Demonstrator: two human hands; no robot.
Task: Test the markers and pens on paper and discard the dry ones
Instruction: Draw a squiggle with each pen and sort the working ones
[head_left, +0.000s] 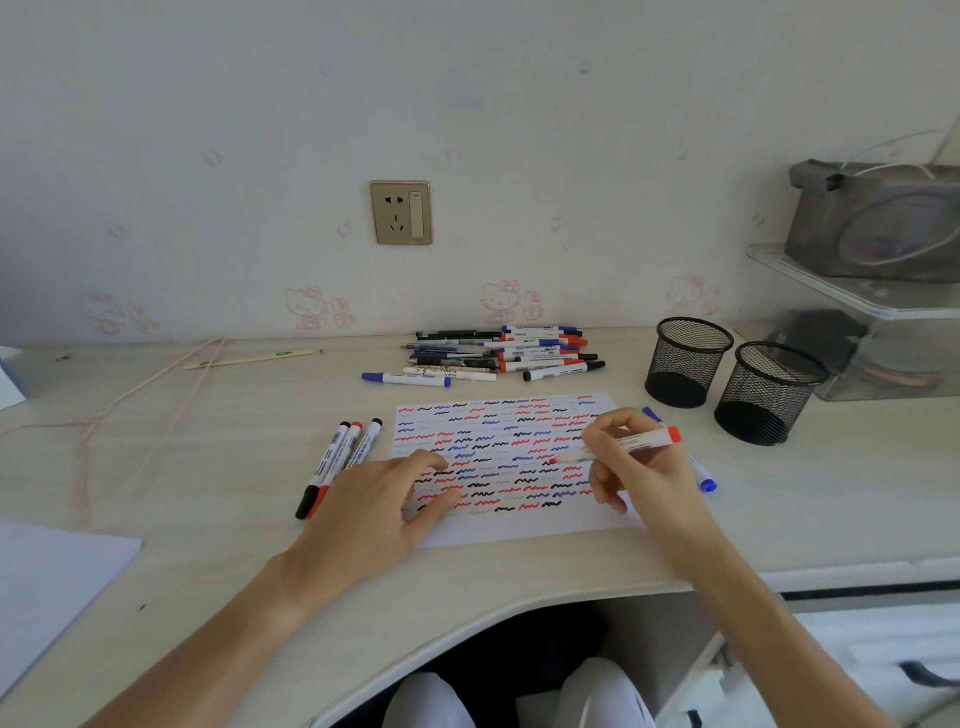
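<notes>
My right hand (631, 462) has its fingers curled round a red marker (618, 446), pinching the barrel near the middle with the tip pointing toward nine o'clock and resting at, or just above, the paper (519, 530); I cannot tell whether it is touching yet. My left hand (374, 506) lies flat with the fingers nearly straight, pressing the sheet's left edge to the tabletop (208, 467) and holding nothing. The sheet is already crowded with red, blue and black squiggles, so to do this stroke well I judge I should aim for a bare patch, probably the white strip toward six o'clock, where a faint line would not be lost among the old marks. I should keep the left hand pressing so the paper cannot slide, hold the tip at a moderate slant, and draw one short wave with even, light pressure; a weak or broken trace would mean dry. Three markers (340, 465) lie just beside my left hand at nine o'clock, the untested pile (498, 353) sits at twelve, and two mesh cups (727, 379) stand at two o'clock. A blue marker (704, 478) lies partly under my right hand.
</notes>
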